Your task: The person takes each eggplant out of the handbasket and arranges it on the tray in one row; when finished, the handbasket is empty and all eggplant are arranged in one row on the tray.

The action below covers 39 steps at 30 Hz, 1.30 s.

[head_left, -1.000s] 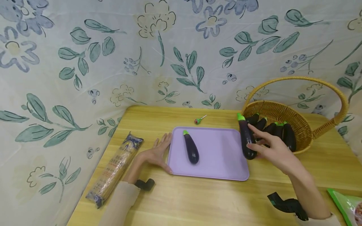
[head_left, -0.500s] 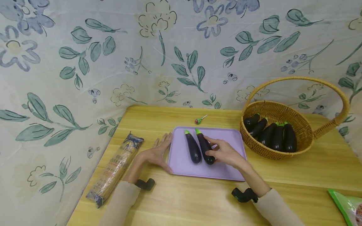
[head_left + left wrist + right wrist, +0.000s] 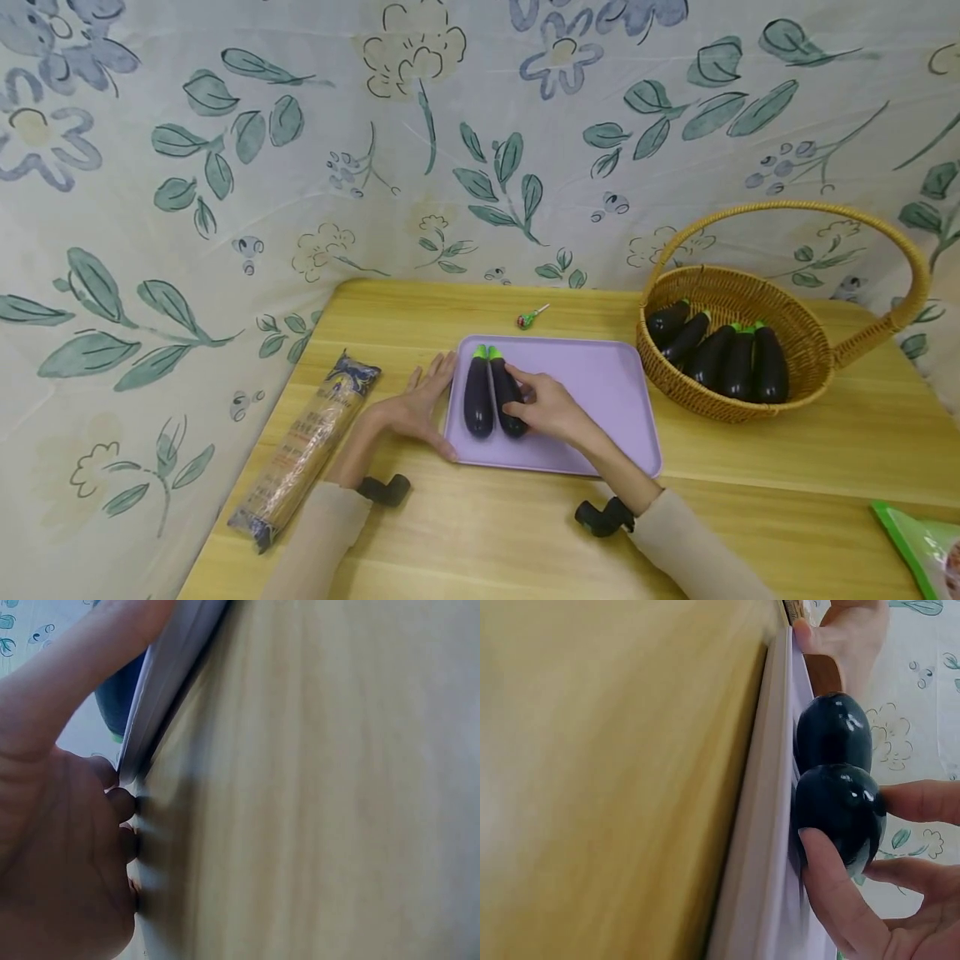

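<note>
Two dark purple eggplants with green tops lie side by side on the left half of a lilac tray. The left eggplant rests free of any fingers. My right hand pinches the right eggplant between thumb and fingers; in the right wrist view this eggplant presses against its neighbour. My left hand is spread at the tray's left edge, its thumb and fingertips touching the rim. Several more eggplants lie in a wicker basket at the right.
A long clear packet of noodles lies left of my left arm. Behind the tray is a small lollipop. A green-edged bag sits at the right front corner. A floral cloth hangs behind the wooden table.
My right hand has carried an eggplant from the basket's side left onto the tray, against the first eggplant. The first eggplant has shifted left. My left hand has stayed put.
</note>
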Available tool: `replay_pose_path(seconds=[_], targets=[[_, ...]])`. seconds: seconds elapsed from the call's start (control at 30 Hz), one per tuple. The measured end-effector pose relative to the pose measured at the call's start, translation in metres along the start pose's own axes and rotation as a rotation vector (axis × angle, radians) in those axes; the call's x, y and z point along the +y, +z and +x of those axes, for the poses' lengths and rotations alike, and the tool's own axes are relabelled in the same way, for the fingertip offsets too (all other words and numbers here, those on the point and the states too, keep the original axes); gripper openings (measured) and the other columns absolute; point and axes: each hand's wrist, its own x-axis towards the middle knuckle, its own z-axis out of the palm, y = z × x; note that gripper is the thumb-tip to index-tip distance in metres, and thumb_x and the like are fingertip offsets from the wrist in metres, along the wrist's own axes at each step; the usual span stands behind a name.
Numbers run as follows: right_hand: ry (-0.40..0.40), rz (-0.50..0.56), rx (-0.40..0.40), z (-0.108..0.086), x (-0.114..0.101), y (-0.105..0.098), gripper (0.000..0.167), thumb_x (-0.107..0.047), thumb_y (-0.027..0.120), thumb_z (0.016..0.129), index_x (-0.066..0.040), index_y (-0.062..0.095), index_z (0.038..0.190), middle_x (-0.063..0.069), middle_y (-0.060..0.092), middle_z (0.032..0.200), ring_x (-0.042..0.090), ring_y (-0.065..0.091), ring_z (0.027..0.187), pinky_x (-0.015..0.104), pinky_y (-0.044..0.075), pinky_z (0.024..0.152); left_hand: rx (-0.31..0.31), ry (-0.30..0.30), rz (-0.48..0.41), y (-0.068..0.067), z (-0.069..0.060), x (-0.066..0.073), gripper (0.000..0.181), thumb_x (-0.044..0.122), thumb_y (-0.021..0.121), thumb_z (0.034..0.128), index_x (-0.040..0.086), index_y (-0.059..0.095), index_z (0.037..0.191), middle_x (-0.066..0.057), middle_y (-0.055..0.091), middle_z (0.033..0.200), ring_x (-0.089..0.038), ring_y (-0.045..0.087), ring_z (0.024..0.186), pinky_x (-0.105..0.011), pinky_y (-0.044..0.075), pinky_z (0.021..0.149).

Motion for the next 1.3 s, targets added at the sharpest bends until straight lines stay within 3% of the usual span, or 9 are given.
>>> replay_pose_path(seconds=[0.37,0.77,1.3], targets=[[-0.014,-0.035,0.082,0.002,-0.004,0.014,0.074,-0.023,0.078,0.091,-0.009,0.045,0.156,0.024,0.065,0.123,0.024,0.066,0.097,0.028,0.059,0.071,0.008,0.011,-0.014,0.000,0.001,0.001,0.158,0.049,0.098,0.0612,0.007,-0.014,0.164,-0.017,-0.017,0.173,-0.035,-0.020,0.160,-0.060,-0.015,0.129],[-0.016,-0.032,0.091,0.000,-0.003,0.021,0.073,-0.028,0.078,0.092,-0.010,0.047,0.155,0.018,0.067,0.115,0.021,0.067,0.095,0.026,0.056,0.070,0.008,0.027,-0.015,0.000,0.002,0.000,0.159,0.047,0.099,0.0605,0.009,-0.015,0.165,-0.016,-0.016,0.173,-0.036,-0.019,0.160,-0.062,-0.015,0.128],[-0.026,-0.012,0.080,0.001,-0.004,0.020,0.069,-0.026,0.075,0.095,-0.009,0.047,0.156,0.017,0.071,0.111,0.018,0.069,0.086,0.025,0.057,0.064,0.001,-0.003,-0.007,0.002,0.002,-0.001,0.158,0.049,0.098,0.0609,0.010,-0.015,0.165,-0.016,-0.018,0.173,-0.033,-0.020,0.160,-0.059,-0.015,0.128]])
